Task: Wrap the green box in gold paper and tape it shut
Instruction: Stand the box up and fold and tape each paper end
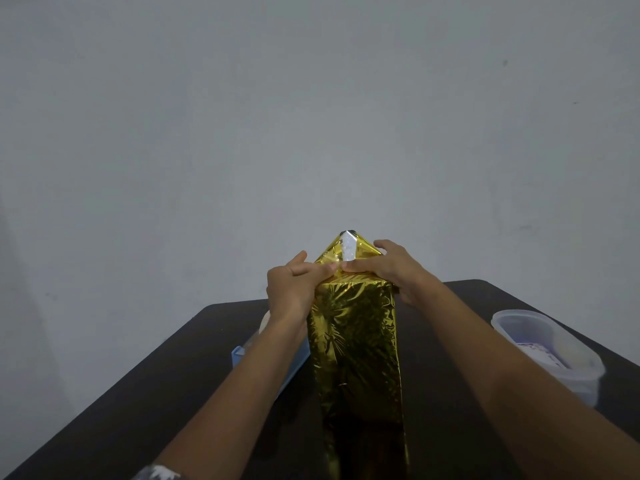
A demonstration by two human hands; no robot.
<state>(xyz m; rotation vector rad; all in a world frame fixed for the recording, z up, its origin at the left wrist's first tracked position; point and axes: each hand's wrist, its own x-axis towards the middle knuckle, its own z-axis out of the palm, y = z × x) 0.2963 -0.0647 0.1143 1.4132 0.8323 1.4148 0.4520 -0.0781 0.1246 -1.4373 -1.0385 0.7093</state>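
Both forearms (221, 393) flanked the gold paper (356, 341) hiding the box, upright on the bench (138, 393); left grip (294, 289) and right grip (394, 271) pinched its top fold closed, sides wrapped, that end's taping seemingly undone.

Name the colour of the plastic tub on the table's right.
The tub is translucent white, faintly lavender; head view shows it.

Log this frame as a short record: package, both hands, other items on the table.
package: upright on the table, covered in gold paper; no green showing
left hand: pinches the gold paper at the top fold
right hand: holds the top flap down, thumb at the fold
pale strip: on the top flap; tape or not, cannot tell
right side: clear tub with lid
left side: blue item, mostly behind the left arm
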